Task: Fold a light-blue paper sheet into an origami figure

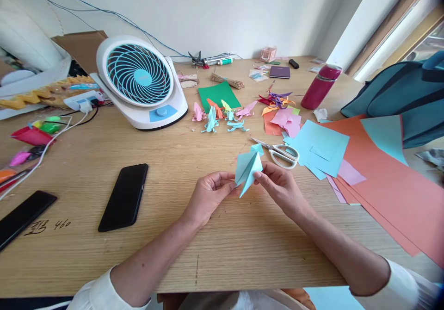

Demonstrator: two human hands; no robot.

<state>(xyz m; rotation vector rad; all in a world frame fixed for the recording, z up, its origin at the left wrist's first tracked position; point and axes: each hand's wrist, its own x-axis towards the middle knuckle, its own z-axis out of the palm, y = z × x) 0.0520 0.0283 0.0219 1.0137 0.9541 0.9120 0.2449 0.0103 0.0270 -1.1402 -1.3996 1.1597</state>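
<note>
A light blue sheet of paper, folded into a pointed shape (248,169), is held up between my two hands above the wooden table. My left hand (212,192) pinches its left side between thumb and fingers. On the right edge, my right hand (279,187) grips it the same way, thumb in front. Just behind my right hand lie scissors (283,155) with white handles. Farther back stand several small folded paper figures (211,119) in blue, pink, orange and yellow, near a green sheet (222,93).
Blue sheets (328,139) and large orange paper (391,194) spread to the right. A red bottle (321,87) and a teal bag (385,90) stand beyond. At left are a white fan (138,81), a black phone (124,197) and another phone (24,215).
</note>
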